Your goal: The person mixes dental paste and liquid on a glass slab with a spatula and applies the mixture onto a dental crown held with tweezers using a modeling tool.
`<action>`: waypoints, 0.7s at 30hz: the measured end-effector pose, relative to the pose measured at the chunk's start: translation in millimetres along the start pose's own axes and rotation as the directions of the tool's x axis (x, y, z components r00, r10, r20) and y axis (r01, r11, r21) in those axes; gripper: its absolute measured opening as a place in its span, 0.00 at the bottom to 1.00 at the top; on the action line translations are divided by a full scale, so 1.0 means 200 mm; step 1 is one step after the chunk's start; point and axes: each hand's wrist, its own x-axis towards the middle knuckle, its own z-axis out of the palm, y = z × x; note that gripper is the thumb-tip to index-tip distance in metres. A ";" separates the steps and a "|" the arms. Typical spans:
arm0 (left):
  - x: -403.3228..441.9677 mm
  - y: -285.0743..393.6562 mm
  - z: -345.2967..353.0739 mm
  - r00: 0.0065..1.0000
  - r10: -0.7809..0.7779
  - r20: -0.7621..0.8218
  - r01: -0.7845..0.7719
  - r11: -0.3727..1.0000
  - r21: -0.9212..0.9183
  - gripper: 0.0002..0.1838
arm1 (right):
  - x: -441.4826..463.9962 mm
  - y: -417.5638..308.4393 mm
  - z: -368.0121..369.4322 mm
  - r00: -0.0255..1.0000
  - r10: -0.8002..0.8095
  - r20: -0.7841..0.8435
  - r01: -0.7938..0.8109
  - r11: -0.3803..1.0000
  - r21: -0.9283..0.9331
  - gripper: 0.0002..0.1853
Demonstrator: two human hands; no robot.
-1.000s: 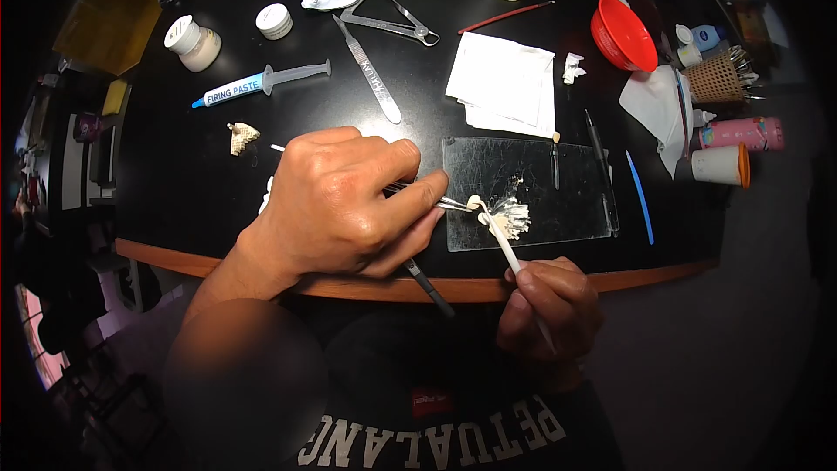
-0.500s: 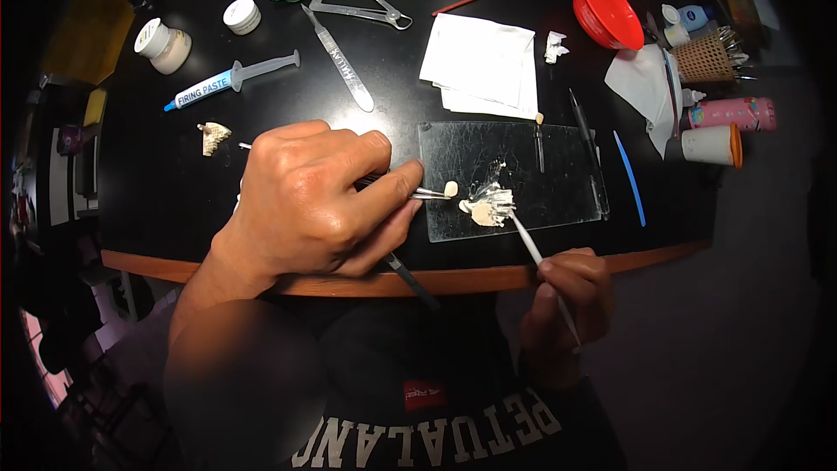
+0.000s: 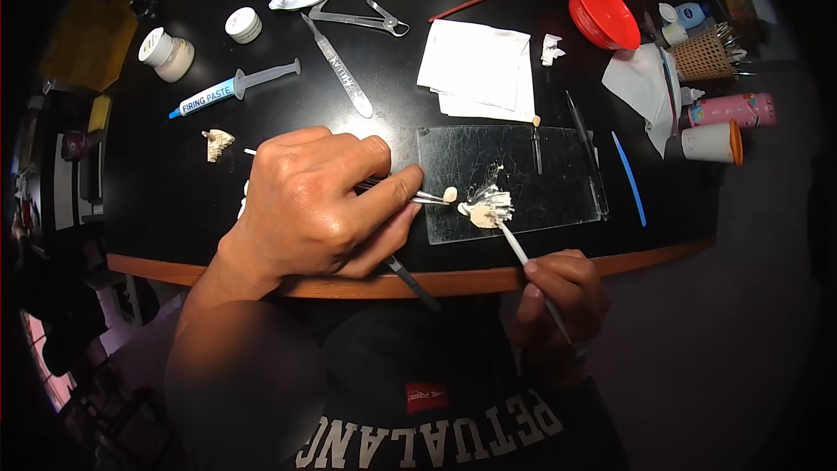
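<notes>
My left hand (image 3: pixel 318 201) is closed around tweezers (image 3: pixel 427 198), whose dark rear end (image 3: pixel 414 283) sticks out below the palm. At the tweezer tips sits a small cream tooth crown (image 3: pixel 450 194), held just over the left part of a scratched glass slab (image 3: pixel 558 174). My right hand (image 3: pixel 565 292) pinches a slim white-handled tool (image 3: pixel 519 249), slanting up to the left. Its tip touches the cream paste (image 3: pixel 484 215) smeared on the slab. White streaks fan out from that paste. The kind of tip is too small to make out.
Behind the slab lie folded white tissues (image 3: pixel 475 70), a red tool (image 3: pixel 479 2) and a red bowl (image 3: pixel 604 13). At left are a firing paste syringe (image 3: pixel 235 87), jars (image 3: pixel 166 54), a metal caliper (image 3: pixel 362 13) and a spatula (image 3: pixel 340 65). A blue stick (image 3: pixel 628 179) lies right.
The white tool's tip has moved left and slightly down, from the streaked edge into the paste mound, and my right hand shifted left with it. My left hand stays nearly in place.
</notes>
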 end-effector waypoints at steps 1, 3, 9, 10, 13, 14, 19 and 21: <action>0.00 0.00 0.00 1.000 0.003 -0.001 -0.003 1.000 -0.003 0.17 | 0.00 -0.01 0.00 1.000 0.006 -0.020 -0.006 1.000 0.006 0.10; 0.01 0.00 0.00 1.000 0.007 -0.009 -0.007 1.000 -0.018 0.17 | 0.01 -0.02 0.01 0.999 -0.006 -0.051 0.008 0.999 0.038 0.11; 0.01 0.00 0.00 0.999 0.016 -0.041 -0.018 0.998 -0.063 0.18 | 0.05 -0.05 0.07 0.997 -0.056 -0.046 0.063 0.985 0.159 0.13; 0.01 0.00 0.00 0.999 0.018 -0.037 -0.020 0.998 -0.060 0.18 | 0.06 -0.04 0.07 0.997 -0.062 -0.041 0.067 0.986 0.152 0.13; 0.00 0.00 0.00 1.000 0.015 -0.023 -0.017 0.998 -0.061 0.18 | 0.06 -0.04 0.08 0.997 -0.070 -0.022 0.072 0.987 0.142 0.13; 0.00 0.00 0.00 1.000 0.015 -0.017 -0.016 0.998 -0.064 0.18 | 0.07 -0.04 0.08 0.997 -0.071 -0.018 0.073 0.987 0.146 0.13; 0.01 0.00 0.00 0.999 0.012 -0.035 -0.014 0.998 -0.055 0.19 | 0.05 -0.02 0.08 0.997 -0.073 -0.026 0.076 0.990 0.120 0.13; 0.01 0.00 0.00 0.999 0.011 -0.040 -0.013 0.999 -0.052 0.18 | 0.05 -0.02 0.09 0.997 -0.077 -0.026 0.079 0.990 0.115 0.13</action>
